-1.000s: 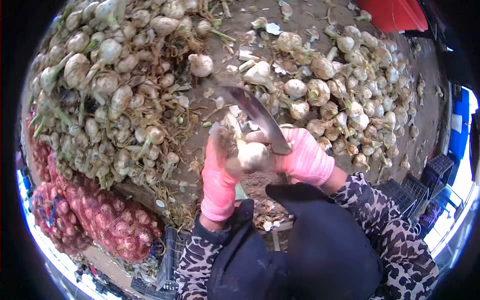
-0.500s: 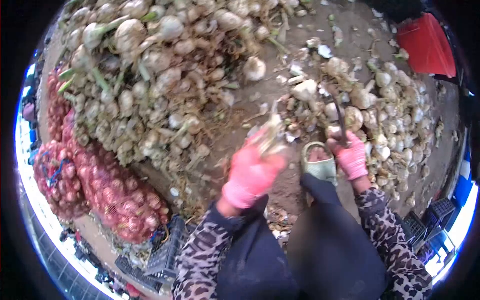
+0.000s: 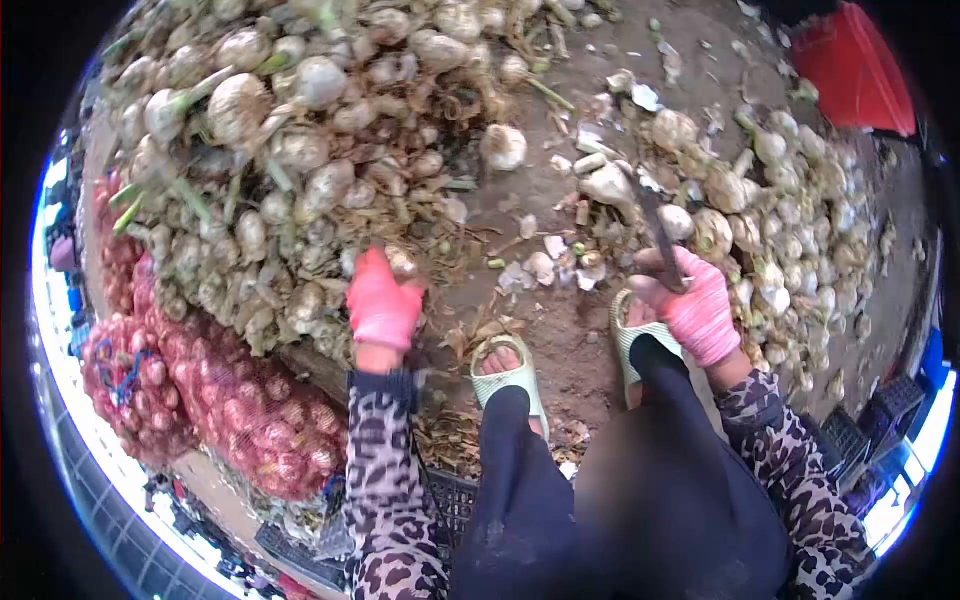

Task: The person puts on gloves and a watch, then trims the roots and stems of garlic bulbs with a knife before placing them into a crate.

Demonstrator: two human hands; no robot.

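My left hand (image 3: 383, 300), in a pink glove, reaches onto the right edge of the large heap of garlic (image 3: 240, 230). Its fingers are around or against a garlic bulb (image 3: 401, 262); the grip is partly hidden. In my right hand (image 3: 695, 305), also gloved in pink with bare fingertips, is a dark curved blade (image 3: 655, 225) pointing up and to the left. Beyond that blade lies the smaller pile of garlic bulbs (image 3: 770, 240) on the right. One single bulb (image 3: 503, 147) rests on the ground between the two heaps.
Red mesh sacks full of bulbs (image 3: 250, 410) lie at the lower left. A red container (image 3: 855, 70) stands at the top right, black crates (image 3: 890, 405) at the right edge. My feet in green sandals (image 3: 507, 372) are on the soil, near scattered peelings (image 3: 550, 265).
The bulb held between my hands a second ago is gone from there. My left hand has moved left to the large heap; my right hand has moved right with the blade.
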